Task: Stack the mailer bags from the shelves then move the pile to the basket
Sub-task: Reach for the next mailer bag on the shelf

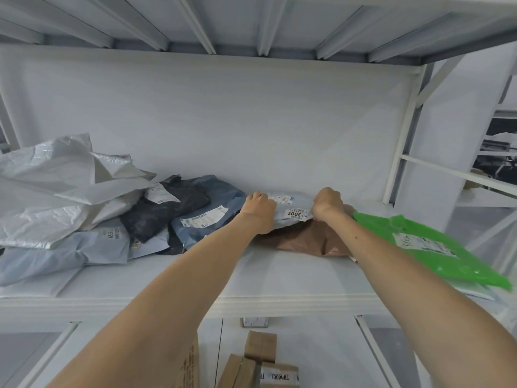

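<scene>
Both hands are closed on one pale grey bag [292, 212] with a printed label reading 3007. The left hand [258, 208] has its fingers curled over the bag's left end, and the right hand [328, 203] is bunched in a fist on its right end, so the bag is stretched between them. Both forearms reach up and forward to it. The pale grey bag lies on top of a brown bag [305, 239], which sticks out below and to the right of it. Further right of the pale grey bag, a bright green bag [436, 256] with a white label hangs over the front edge. Just left of the pale grey bag, touching the left hand, is a blue bag [212, 211] with a barcode label. Beyond that comes a crumpled black bag [167, 214], then a heap of silver bags [56, 186] lying over a light blue bag [50, 253]. All of them rest on a white shelf [279, 275] with a plain white back panel [251, 121]. Above the pale grey bag is the ribbed underside of the next shelf [195, 23]. Below it — under the shelf's front edge — stand a few cardboard boxes [260, 350], one sealed with printed tape. Far to the right is a white upright post [402, 130], with more racking behind it.
</scene>
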